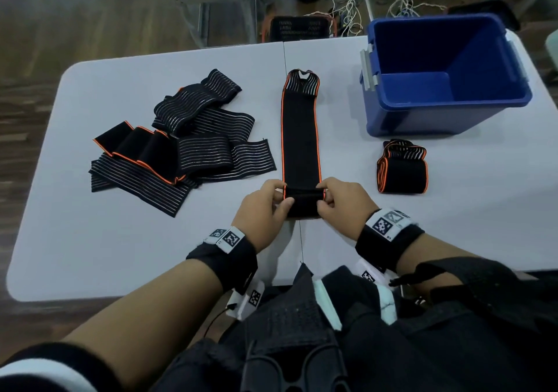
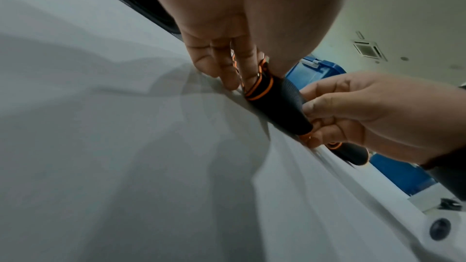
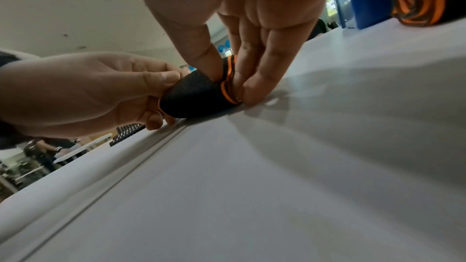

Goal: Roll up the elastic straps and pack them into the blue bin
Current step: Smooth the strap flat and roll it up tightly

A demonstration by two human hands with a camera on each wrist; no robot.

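A long black elastic strap [image 1: 300,138] with orange edges lies stretched out on the white table [image 1: 151,240], running away from me. Its near end is turned into a small roll [image 1: 303,200] [image 2: 279,105] [image 3: 194,97]. My left hand [image 1: 271,203] [image 2: 239,67] pinches the roll's left end and my right hand [image 1: 332,198] [image 3: 242,75] pinches its right end. A rolled strap [image 1: 403,168] lies on the table to the right. The blue bin [image 1: 447,74] stands at the back right, with nothing inside.
A pile of unrolled black straps [image 1: 181,144], some striped and some orange-edged, lies on the left half of the table. Past the far edge are a black basket [image 1: 299,27] and cables on the floor. The near table edge is below my wrists.
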